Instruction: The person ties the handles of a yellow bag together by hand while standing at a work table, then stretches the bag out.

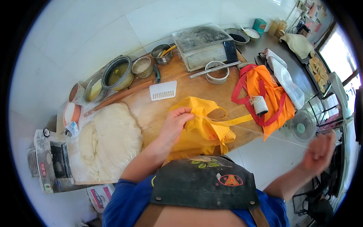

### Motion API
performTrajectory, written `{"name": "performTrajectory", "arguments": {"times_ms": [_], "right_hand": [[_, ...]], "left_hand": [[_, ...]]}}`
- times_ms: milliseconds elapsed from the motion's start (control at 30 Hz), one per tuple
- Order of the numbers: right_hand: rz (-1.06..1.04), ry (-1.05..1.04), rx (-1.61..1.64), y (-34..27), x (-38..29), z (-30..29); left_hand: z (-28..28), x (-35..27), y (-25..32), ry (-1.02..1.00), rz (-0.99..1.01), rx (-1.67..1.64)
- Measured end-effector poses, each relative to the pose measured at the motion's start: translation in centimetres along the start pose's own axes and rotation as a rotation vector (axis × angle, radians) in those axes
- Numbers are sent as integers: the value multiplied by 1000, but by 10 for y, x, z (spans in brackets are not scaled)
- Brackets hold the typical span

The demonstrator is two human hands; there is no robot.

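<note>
My left hand [177, 120] pinches the gathered edge of a yellow fabric apron or bag [195, 136] with thumb and forefinger. The yellow cloth lies crumpled at the front edge of the wooden worktable, its straps loose. From the pinched spot a pale thread [272, 134] runs taut to my right hand [320, 151], which is held far out to the right over the floor. Those fingers are curled on the thread's end and somewhat blurred; whether a needle is there cannot be seen. A spool of white thread [259, 105] rests on orange cloth with red straps [266, 88].
Plastic-covered dough [117, 136] lies left on the floured table [141, 106], beside a rolling pin [119, 98]. A white scraper [163, 90], a pot of oil [117, 73], a scale [204, 45] and a bowl with a metal rod [215, 71] stand behind. Baked pieces fill a tray [319, 72].
</note>
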State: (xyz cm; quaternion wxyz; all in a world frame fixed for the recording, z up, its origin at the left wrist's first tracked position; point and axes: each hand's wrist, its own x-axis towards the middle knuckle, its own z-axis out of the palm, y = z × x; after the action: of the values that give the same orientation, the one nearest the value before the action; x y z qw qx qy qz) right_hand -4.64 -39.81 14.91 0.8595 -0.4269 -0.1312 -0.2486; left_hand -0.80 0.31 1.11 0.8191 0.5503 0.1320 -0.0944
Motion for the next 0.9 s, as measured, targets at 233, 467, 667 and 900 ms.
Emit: {"name": "performTrajectory", "arguments": {"times_ms": [233,467,667,900], "right_hand": [[-746,945,-450,-182,-9,-197],[-478,665,-994,-76,-8,-82],[191,-583,-873,121,-61,37],[141,-596,-846,184,-86,83]], "left_hand": [[-27,13,3,105,147,78],[5,7,20,0,94,205],[14,1,11,-90,165,405],[25,-14,11,-54,282,614]]}}
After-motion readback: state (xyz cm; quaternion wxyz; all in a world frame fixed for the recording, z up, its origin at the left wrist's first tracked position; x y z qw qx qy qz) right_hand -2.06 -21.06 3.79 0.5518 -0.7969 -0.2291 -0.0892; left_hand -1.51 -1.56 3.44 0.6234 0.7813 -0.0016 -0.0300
